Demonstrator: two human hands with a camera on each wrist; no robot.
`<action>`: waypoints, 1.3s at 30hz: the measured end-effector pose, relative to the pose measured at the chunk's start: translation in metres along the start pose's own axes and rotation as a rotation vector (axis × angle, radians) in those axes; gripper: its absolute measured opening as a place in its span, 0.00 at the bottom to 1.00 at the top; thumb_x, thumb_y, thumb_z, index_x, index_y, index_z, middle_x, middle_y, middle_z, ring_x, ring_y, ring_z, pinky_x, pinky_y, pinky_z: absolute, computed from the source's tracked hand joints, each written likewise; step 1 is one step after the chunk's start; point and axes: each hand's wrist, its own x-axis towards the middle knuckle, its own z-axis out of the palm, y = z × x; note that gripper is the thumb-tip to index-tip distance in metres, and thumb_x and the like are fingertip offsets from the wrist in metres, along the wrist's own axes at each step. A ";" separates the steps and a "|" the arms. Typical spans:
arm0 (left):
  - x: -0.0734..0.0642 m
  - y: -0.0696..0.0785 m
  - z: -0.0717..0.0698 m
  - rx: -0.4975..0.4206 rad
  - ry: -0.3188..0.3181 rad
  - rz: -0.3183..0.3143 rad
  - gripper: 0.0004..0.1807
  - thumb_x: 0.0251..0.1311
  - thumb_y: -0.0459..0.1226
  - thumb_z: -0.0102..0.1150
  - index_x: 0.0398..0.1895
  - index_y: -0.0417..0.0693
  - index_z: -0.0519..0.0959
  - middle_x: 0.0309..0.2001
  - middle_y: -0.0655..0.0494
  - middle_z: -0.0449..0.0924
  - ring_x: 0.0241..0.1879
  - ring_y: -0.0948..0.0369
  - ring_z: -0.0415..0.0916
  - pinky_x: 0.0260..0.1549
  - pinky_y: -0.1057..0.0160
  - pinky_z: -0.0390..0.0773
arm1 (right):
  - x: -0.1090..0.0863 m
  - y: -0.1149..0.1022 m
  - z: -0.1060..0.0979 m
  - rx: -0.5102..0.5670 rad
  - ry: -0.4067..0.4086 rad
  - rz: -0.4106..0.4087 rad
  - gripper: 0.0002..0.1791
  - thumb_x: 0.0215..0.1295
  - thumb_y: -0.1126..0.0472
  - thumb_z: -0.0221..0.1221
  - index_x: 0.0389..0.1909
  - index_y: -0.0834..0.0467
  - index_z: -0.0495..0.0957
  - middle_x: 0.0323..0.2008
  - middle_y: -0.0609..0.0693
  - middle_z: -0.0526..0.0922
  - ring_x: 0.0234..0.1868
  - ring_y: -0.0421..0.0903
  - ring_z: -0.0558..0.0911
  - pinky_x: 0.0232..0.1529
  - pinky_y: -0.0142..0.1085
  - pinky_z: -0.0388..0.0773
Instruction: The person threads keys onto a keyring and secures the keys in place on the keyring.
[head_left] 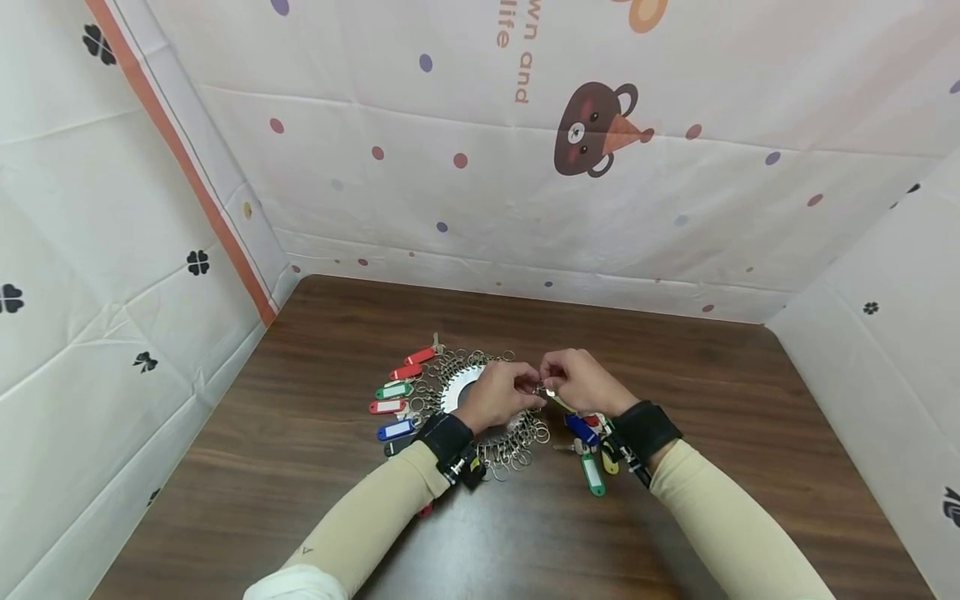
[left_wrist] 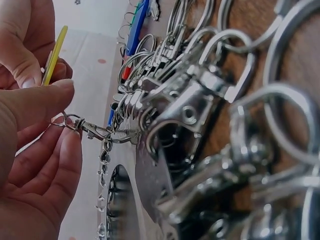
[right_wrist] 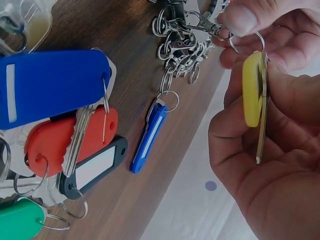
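Observation:
My left hand (head_left: 495, 396) pinches the ring end of a small metal swivel clasp (left_wrist: 97, 131), which hooks onto a round metal key holder (head_left: 455, 387). Close on its right, my right hand (head_left: 588, 383) holds a yellow key tag (right_wrist: 251, 90) together with a key (right_wrist: 262, 135) lying against it. A thin split ring (right_wrist: 260, 41) at the top of the tag reaches toward the left fingertips. Whether that ring is linked with the clasp is hard to tell. Around the holder's rim hang many clasps with rings, partly hidden by the left hand.
Red tags (head_left: 406, 372), a green tag (head_left: 393, 390) and a blue tag (head_left: 395, 429) fan out left of the holder. Under the right wrist lie loose tagged keys, among them another blue tag (right_wrist: 55, 87) and a red tag (right_wrist: 75, 145). Everything rests on a brown wooden table (head_left: 247, 467).

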 end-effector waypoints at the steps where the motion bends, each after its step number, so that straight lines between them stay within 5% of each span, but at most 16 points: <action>1: 0.000 0.000 0.000 -0.002 -0.001 0.006 0.14 0.55 0.35 0.78 0.44 0.43 0.87 0.37 0.51 0.91 0.34 0.63 0.87 0.33 0.75 0.81 | 0.000 0.000 0.000 -0.001 0.004 -0.001 0.11 0.66 0.75 0.58 0.28 0.58 0.80 0.25 0.49 0.78 0.27 0.42 0.74 0.31 0.34 0.72; 12: 0.001 -0.004 0.000 0.026 0.006 0.005 0.13 0.56 0.38 0.78 0.43 0.45 0.88 0.37 0.53 0.91 0.36 0.62 0.87 0.34 0.73 0.81 | 0.001 -0.002 -0.001 0.007 0.014 0.009 0.10 0.66 0.75 0.58 0.28 0.58 0.81 0.25 0.49 0.79 0.26 0.42 0.74 0.31 0.33 0.72; 21: 0.000 -0.004 -0.001 0.104 0.023 -0.020 0.16 0.58 0.44 0.76 0.47 0.50 0.90 0.45 0.57 0.92 0.48 0.56 0.87 0.43 0.63 0.83 | 0.000 -0.003 -0.001 0.023 0.011 -0.001 0.10 0.67 0.75 0.58 0.30 0.60 0.81 0.26 0.49 0.79 0.27 0.42 0.74 0.30 0.33 0.71; 33: 0.002 -0.005 -0.002 0.131 0.019 0.006 0.16 0.56 0.43 0.78 0.47 0.52 0.89 0.45 0.57 0.92 0.48 0.57 0.88 0.49 0.60 0.84 | 0.001 -0.004 -0.001 0.029 0.018 0.004 0.09 0.66 0.75 0.59 0.30 0.60 0.81 0.25 0.49 0.79 0.27 0.42 0.74 0.30 0.33 0.72; 39: 0.003 -0.004 -0.003 0.130 0.004 -0.020 0.15 0.57 0.45 0.77 0.46 0.53 0.90 0.44 0.59 0.92 0.47 0.59 0.88 0.44 0.65 0.84 | 0.001 -0.003 -0.002 0.027 0.017 0.004 0.10 0.67 0.75 0.59 0.29 0.59 0.81 0.25 0.49 0.79 0.27 0.42 0.74 0.30 0.33 0.71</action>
